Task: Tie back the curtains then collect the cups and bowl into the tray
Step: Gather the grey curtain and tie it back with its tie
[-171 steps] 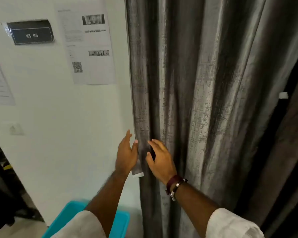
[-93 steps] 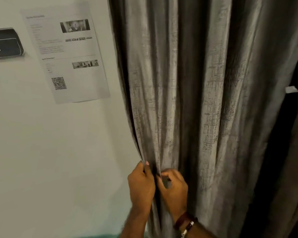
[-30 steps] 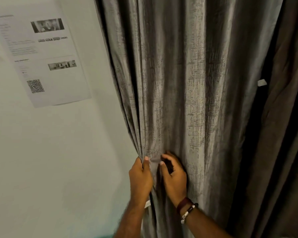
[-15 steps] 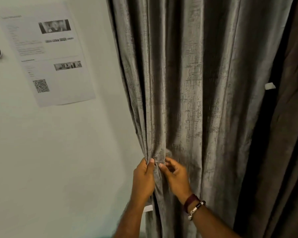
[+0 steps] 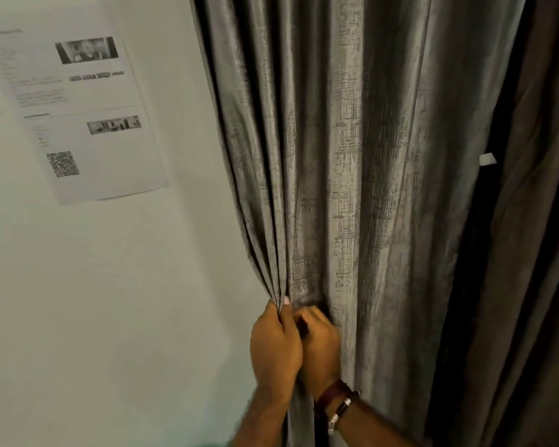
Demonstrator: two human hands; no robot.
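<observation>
A grey textured curtain [image 5: 352, 156] hangs in long folds beside a white wall. My left hand [image 5: 273, 346] pinches the curtain's bunched left edge between thumb and fingers. My right hand [image 5: 320, 346], with bracelets on its wrist, is curled tight against the left one and grips the fabric just to the right. A darker brown curtain [image 5: 536, 253] hangs at the far right. No cups, bowl or tray show.
A printed sheet with a QR code [image 5: 78, 114] is stuck to the white wall [image 5: 110, 301] on the left. A small white tag [image 5: 487, 159] sits at the dark gap between the two curtains.
My two hands have drawn closer together on the curtain edge, the right hand's fingers curling in against the left. The curtain's left folds are gathered tighter.
</observation>
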